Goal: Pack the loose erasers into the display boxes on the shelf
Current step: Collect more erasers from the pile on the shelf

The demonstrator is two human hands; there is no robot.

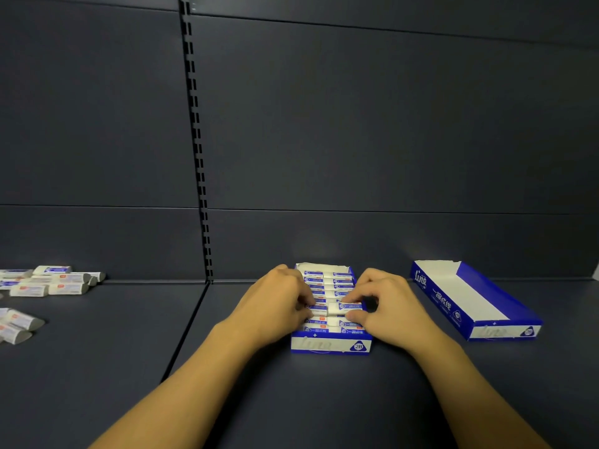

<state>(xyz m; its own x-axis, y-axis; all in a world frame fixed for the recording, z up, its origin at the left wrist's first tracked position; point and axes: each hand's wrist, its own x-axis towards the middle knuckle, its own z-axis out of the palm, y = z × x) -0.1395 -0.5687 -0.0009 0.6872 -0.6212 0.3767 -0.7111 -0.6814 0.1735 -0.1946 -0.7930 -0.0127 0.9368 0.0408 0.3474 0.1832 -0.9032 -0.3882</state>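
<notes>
Currently seating one eraser (345,306) into full display box (330,343): right hand (385,306) grip pinching it, thumb below, fingers above, to wedge it between rows. Left hand (278,301) grip curled onto neighbouring erasers just left, likely steadying them. Empty display box (486,322) well right; loose erasers (55,283) far left on shelf (129,335).

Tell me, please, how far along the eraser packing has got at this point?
Done: the centre display box holds two rows of erasers and looks almost full. In hand: the right hand pinches an eraser into the right row, while the left hand works at the left row. Left: the second box on the right is empty, and loose erasers lie on the shelf at far left.
</notes>
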